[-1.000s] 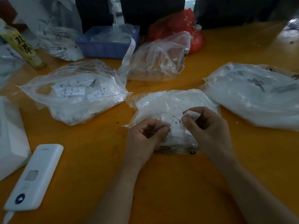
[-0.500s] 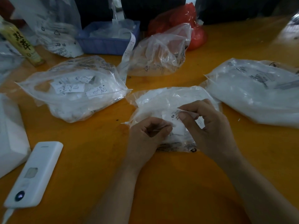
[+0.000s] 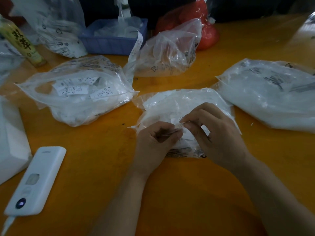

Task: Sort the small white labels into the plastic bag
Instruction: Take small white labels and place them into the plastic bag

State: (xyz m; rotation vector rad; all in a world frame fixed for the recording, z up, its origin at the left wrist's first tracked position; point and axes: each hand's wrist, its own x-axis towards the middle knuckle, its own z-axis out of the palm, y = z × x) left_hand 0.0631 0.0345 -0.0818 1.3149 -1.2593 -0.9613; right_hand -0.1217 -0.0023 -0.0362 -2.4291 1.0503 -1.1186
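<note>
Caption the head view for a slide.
Both hands, left hand and right hand, pinch a small white label over a clear plastic bag.

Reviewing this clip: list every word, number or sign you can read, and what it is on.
"XS": small white label pinched by the right hand.
Recycling triangle: clear bag.
Bottle: large dark characters, too blurred to read.
Labels in left bag: print too small.
Other bags: print blurred.

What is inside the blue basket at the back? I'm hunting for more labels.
The blue basket holds clear crumpled plastic, with a printed label strip trailing over its rim. Anything beneath is covered.
</note>
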